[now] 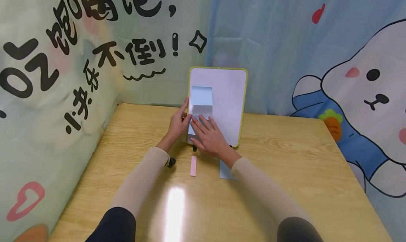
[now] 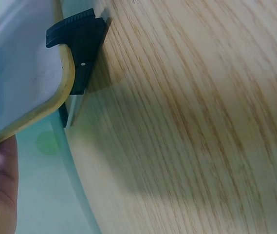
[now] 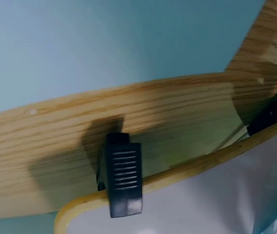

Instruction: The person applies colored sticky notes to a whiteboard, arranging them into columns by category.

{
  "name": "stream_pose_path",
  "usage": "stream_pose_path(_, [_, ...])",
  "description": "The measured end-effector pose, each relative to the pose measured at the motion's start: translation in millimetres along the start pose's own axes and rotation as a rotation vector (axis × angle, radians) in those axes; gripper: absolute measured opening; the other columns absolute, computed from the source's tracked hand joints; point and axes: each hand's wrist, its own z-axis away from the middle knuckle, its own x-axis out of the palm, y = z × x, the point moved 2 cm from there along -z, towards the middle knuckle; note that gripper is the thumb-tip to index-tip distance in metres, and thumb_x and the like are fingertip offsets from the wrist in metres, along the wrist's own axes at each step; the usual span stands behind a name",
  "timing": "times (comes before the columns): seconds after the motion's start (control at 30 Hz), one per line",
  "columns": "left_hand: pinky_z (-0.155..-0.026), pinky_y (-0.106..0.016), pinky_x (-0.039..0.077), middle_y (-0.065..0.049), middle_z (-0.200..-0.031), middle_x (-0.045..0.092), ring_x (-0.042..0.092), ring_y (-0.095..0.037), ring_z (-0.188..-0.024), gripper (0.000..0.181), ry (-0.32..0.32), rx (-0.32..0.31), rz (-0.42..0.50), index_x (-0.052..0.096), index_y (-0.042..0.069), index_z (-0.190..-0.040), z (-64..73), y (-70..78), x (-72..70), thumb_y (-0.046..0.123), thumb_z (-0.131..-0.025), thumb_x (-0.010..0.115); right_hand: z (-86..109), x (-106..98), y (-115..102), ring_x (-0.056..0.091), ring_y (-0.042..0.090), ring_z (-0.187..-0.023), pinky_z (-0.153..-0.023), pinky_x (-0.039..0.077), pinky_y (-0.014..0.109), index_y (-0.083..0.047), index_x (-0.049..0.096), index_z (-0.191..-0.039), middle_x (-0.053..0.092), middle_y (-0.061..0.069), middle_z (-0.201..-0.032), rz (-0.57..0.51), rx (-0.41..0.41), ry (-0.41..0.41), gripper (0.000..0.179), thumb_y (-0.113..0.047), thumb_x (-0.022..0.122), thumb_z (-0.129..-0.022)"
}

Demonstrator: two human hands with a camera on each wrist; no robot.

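Note:
A small whiteboard [image 1: 229, 97] with a yellow frame stands upright on the table, held by black stand clips [image 3: 123, 178]. A light blue paper strip [image 1: 202, 95], folded in zigzag steps, runs down the board's left part. My left hand [image 1: 177, 125] grips the board's left edge; in the left wrist view its fingers [image 2: 2, 170] are bent behind the frame. My right hand [image 1: 209, 136] lies with straight fingers spread over the lower part of the folded strip, pressing on it. The hand covers some of that lower part.
On the wooden table [image 1: 285, 157], a pink strip [image 1: 193, 166] lies in front of the board. A light blue sheet [image 1: 226, 170] lies partly under the right forearm. Printed cloth walls [image 1: 253, 51] stand behind and at the left.

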Motion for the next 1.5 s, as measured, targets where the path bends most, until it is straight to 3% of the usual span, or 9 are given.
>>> stream_pose_path(0.17, [-0.068,-0.032,0.053,-0.026,-0.101,0.069,0.066,-0.029,-0.079,0.064,0.002,0.005,-0.014,0.026,0.021,-0.158,0.9,0.9,1.7,0.008,-0.102,0.053,3.8,3,8,0.008,0.028,-0.155,-0.123,0.003,0.052,-0.009,0.026,-0.157,0.02,0.005,-0.166,-0.008,0.033,-0.102,0.079,-0.059,0.0,-0.102])
stream_pose_path(0.33, [-0.066,-0.032,0.051,-0.027,-0.103,0.07,0.064,-0.028,-0.075,0.063,-0.001,0.006,-0.015,0.026,0.019,-0.158,1.5,0.9,2.5,0.007,-0.102,0.053,7.8,3,15,0.005,0.027,-0.155,-0.123,0.001,0.051,-0.011,0.024,-0.158,0.017,0.003,-0.167,0.015,0.039,-0.124,0.073,-0.057,0.008,-0.104])
stream_pose_path(0.6, [-0.071,-0.036,0.054,-0.027,-0.112,0.069,0.066,-0.029,-0.082,0.064,-0.012,-0.033,0.005,0.026,0.023,-0.158,1.2,2.4,1.4,0.008,-0.102,0.053,13.7,2,25,0.002,0.028,-0.155,-0.123,0.0,0.051,-0.012,0.021,-0.159,0.015,0.002,-0.167,0.025,0.063,-0.144,0.08,-0.061,-0.004,-0.1])
stream_pose_path(0.83, [-0.073,-0.036,0.054,-0.027,-0.112,0.068,0.066,-0.03,-0.086,0.065,-0.017,-0.061,0.021,0.025,0.026,-0.158,0.9,2.2,-0.7,0.009,-0.102,0.053,17.2,-3,30,-0.001,0.027,-0.155,-0.123,-0.001,0.051,-0.012,0.019,-0.159,0.014,0.002,-0.167,0.008,0.082,-0.177,0.069,-0.049,0.034,-0.103])
stream_pose_path(0.97, [-0.07,-0.033,0.053,-0.027,-0.108,0.069,0.064,-0.029,-0.081,0.064,-0.014,-0.06,0.025,0.025,0.025,-0.158,0.7,1.5,-0.3,0.009,-0.102,0.052,21.9,-2,33,0.001,0.028,-0.155,-0.123,-0.001,0.052,-0.012,0.021,-0.159,0.015,0.002,-0.167,0.01,0.088,-0.16,0.069,-0.054,0.022,-0.104])
stream_pose_path(1.33, [-0.077,-0.039,0.055,-0.019,-0.141,0.055,0.067,-0.032,-0.094,0.065,-0.024,-0.068,0.029,0.024,0.027,-0.158,0.3,2.6,-0.7,0.008,-0.102,0.052,33.2,-5,42,0.006,0.029,-0.155,-0.123,0.002,0.053,-0.01,0.023,-0.158,0.019,0.004,-0.166,0.012,0.082,-0.098,0.079,-0.06,0.001,-0.101])
stream_pose_path(1.5, [-0.072,-0.037,0.053,-0.021,-0.143,0.053,0.066,-0.031,-0.089,0.066,-0.029,-0.056,0.036,0.023,0.027,-0.158,0.1,2.9,-0.7,0.006,-0.102,0.05,33.5,-2,42,0.005,0.028,-0.155,-0.123,0.002,0.052,-0.009,0.021,-0.158,0.016,0.004,-0.167,0.028,0.074,-0.085,0.079,-0.061,0.003,-0.102])
